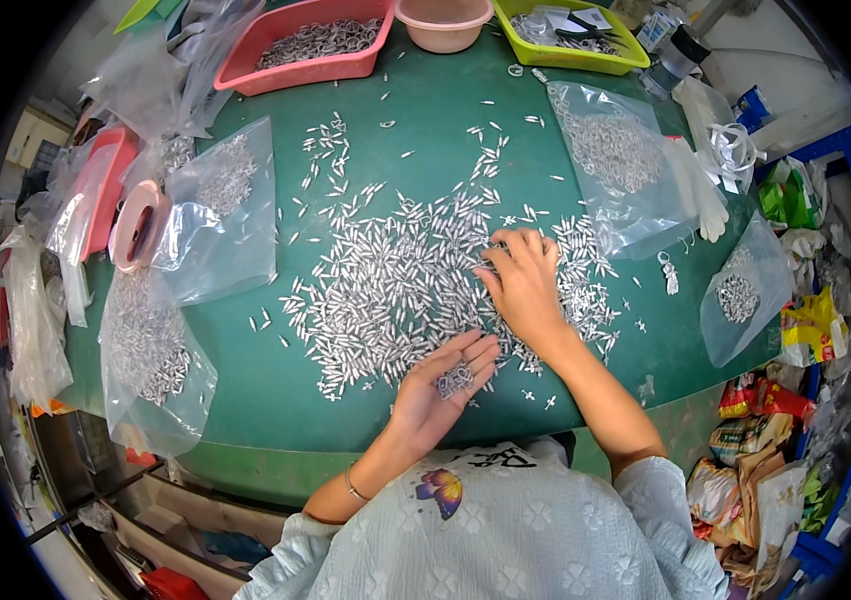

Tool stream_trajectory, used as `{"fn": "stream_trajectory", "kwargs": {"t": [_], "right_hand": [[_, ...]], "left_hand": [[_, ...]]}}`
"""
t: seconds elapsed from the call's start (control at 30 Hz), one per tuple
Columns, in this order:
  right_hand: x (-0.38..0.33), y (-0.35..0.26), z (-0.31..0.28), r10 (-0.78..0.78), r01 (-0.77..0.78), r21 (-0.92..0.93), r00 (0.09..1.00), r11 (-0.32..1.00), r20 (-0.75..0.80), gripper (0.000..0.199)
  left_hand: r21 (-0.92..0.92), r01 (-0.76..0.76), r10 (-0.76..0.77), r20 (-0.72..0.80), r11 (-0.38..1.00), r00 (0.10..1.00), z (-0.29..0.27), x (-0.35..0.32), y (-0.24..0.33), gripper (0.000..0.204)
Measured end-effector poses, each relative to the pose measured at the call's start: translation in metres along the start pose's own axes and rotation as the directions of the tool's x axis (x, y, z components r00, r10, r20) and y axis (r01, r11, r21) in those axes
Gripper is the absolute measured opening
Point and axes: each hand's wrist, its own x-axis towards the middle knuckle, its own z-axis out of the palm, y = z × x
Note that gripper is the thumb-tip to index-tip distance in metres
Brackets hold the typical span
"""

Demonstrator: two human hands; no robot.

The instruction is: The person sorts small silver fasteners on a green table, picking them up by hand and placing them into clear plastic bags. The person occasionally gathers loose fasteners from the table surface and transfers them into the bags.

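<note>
Left hand (pixel 443 378): cupped, fingers apart, small silver metal pieces (pixel 456 378) loose in palm near green bench (pixel 246 390) front edge; tilting risks spills. Right hand (pixel 523 283): fingers together, pressing spread pile (pixel 396 280).

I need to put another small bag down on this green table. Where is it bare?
Bare green lies along the near edge of the table, between the left bag and the left hand, and behind the metal pieces toward the pink tray. The middle, around the right hand, is crowded.
</note>
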Motion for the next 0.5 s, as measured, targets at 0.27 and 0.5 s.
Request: {"fn": "stream_trajectory", "kwargs": {"t": [0.27,0.5], "right_hand": [[-0.013,-0.018,-0.032,-0.055,-0.006,0.315,0.981,0.949,0.184,0.008],[0.008,0.019,-0.022,0.107,-0.120,0.201,0.991,0.972,0.078,0.015]], "left_hand": [[-0.028,-0.044,0.043,-0.046,0.999,0.998,0.005,-0.001,0.003,0.042],[-0.118,-0.012,0.034,0.183,0.993,0.982,-0.025,0.006,-0.004,0.031]]}}
